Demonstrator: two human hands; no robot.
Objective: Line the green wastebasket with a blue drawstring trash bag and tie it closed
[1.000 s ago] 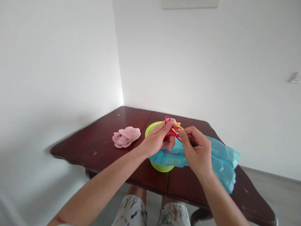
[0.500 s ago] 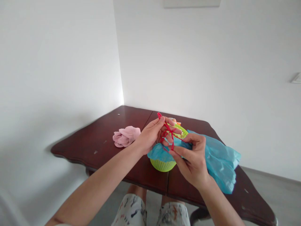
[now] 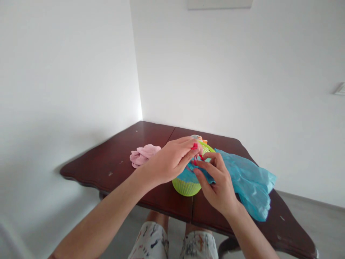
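Note:
Over the basket, my left hand point(image 3: 178, 156) is turned with its back upward, its fingers bent round a thin red ribbon point(image 3: 195, 146). A red piece shows between its thumb and fingers, while the rest is mostly hidden by the hand. My right hand point(image 3: 217, 180) meets it from the right, with curled fingertips on short red strands hanging below. Beneath both hands stands a light green plastic basket point(image 3: 186, 187) with a blue plastic bag point(image 3: 185, 175) draped over its near side. More blue plastic point(image 3: 249, 180) spreads out to the right on the table.
On the left half of the dark wooden table point(image 3: 115, 154) lies a bunched pink cloth point(image 3: 144, 155). An orange and white item point(image 3: 198, 137) shows behind the basket's far rim. White walls border the table at the back and left.
My left hand has rolled over from palm showing to back showing, covering most of the ribbon. The spread loops have drawn in between the hands. My right fingers have shifted slightly.

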